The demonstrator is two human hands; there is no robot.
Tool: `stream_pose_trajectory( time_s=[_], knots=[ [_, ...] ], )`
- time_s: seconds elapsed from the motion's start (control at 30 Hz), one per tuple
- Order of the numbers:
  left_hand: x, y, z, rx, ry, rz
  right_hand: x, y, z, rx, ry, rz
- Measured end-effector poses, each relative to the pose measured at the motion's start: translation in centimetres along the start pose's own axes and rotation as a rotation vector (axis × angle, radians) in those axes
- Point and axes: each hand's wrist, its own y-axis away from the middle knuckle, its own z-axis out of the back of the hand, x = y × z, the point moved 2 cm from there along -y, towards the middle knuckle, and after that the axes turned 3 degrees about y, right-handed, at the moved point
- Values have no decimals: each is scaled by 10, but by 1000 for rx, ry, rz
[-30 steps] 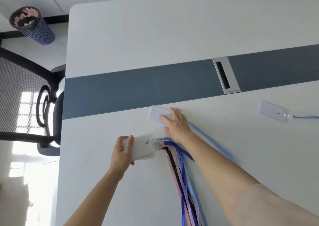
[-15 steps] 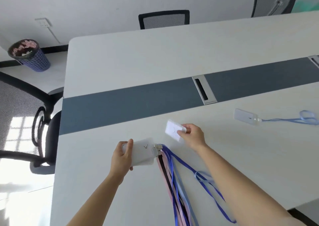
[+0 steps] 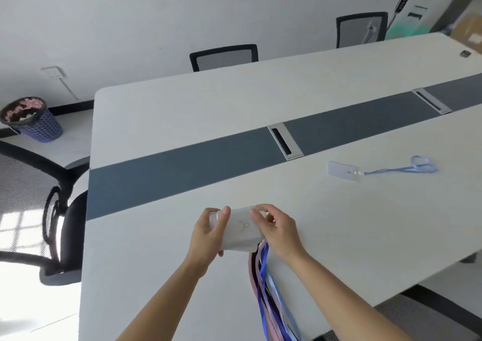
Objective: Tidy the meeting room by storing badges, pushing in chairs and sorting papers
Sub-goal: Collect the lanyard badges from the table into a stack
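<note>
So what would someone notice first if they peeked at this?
Probably the two hands in the middle: the left hand and right hand hold a stack of badges over the white table, with pink, blue and black lanyards trailing toward the near edge. Next, one lone badge lies on the table farther right, its pale blue strap stretched out beside it.

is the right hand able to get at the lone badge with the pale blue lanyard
Probably, once it lets go: the right hand and left hand both hold the stack of clear plastic badges. The white rectangular badge on its pale blue lanyard lies to the right, only bare white table between.
</note>
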Motion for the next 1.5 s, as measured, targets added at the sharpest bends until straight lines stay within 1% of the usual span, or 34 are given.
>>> stream_pose_trajectory(
  time_s=[0.1, 0.13, 0.17, 0.23, 0.3, 0.33, 0.4, 0.53, 0.63, 0.7, 0.83, 0.93, 1.03, 1.17, 1.3, 1.5],
  knots=[
    [-7, 7, -10, 63, 34, -23, -4, 13, 14, -124, 98, 17],
    [-9, 10, -15, 91, 35, -34, -6, 17, 20, -141, 91, 2],
    [-12, 13, -21, 127, 35, -48, -9, 21, 26, -140, 55, -17],
    [-21, 22, -36, 199, 48, -73, -11, 28, 40, -91, -107, -48],
    [-31, 33, -57, 257, 76, -106, -9, 39, 59, -44, -245, -23],
    [-35, 38, -66, 266, 93, -124, -7, 44, 68, -40, -261, -3],
    [-47, 57, -91, 272, 97, -169, -7, 64, 96, -89, -241, 37],
    [-66, 97, -150, 311, 48, -267, -11, 103, 160, -230, -158, 97],
    [-72, 137, -204, 319, 26, -327, -27, 140, 211, -335, -110, 121],
    [-70, 158, -231, 320, 30, -344, -39, 161, 235, -346, -97, 132],
    [-60, 214, -309, 365, 4, -395, -82, 218, 308, -384, -98, 144],
    [-54, 247, -359, 377, -43, -430, -113, 251, 353, -355, -167, 107],
    [-48, 271, -395, 381, -44, -421, -137, 268, 385, -342, -245, 81],
    [-52, 276, -430, 376, -20, -414, -154, 264, 418, -370, -294, 86],
    [-54, 260, -460, 365, -13, -387, -173, 247, 442, -358, -328, 68],
    [-37, 197, -520, 334, 10, -290, -218, 207, 485, -252, -271, -75]
  ],
)
